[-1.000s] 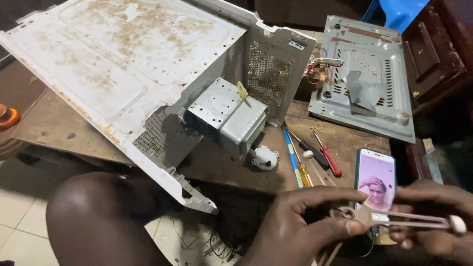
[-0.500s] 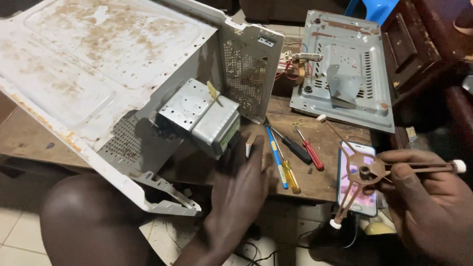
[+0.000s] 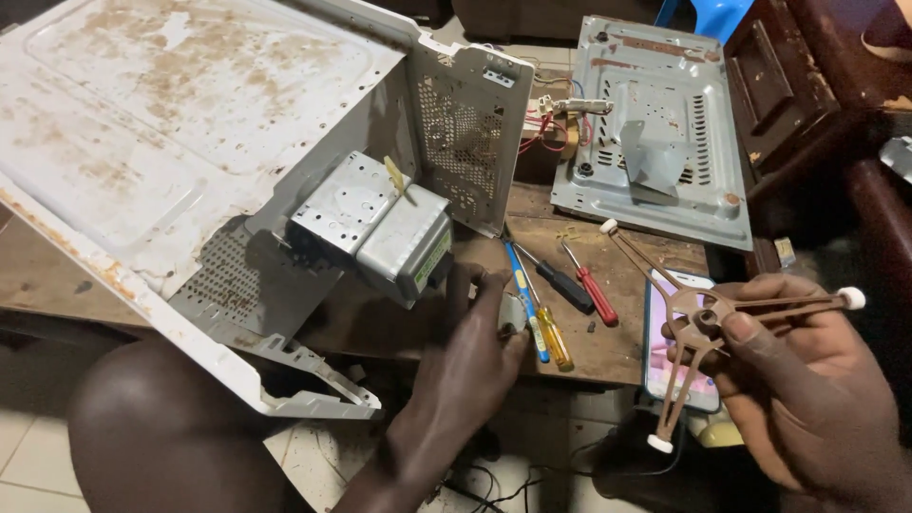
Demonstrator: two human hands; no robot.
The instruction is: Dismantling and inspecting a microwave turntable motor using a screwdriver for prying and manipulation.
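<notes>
Hands at a cluttered wooden workbench (image 3: 627, 351): right hand (image 3: 807, 380) grips a brown three-armed roller ring (image 3: 708, 318) above a phone (image 3: 679, 347); left hand (image 3: 470, 347) closes on a small grey part (image 3: 511, 313) beside screwdrivers (image 3: 551, 299).

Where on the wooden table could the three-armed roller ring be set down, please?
Bare wood lies between the grey back panel, the red screwdriver and the phone. It is crowded by the left hand, near the magnetron and the other screwdrivers.
</notes>
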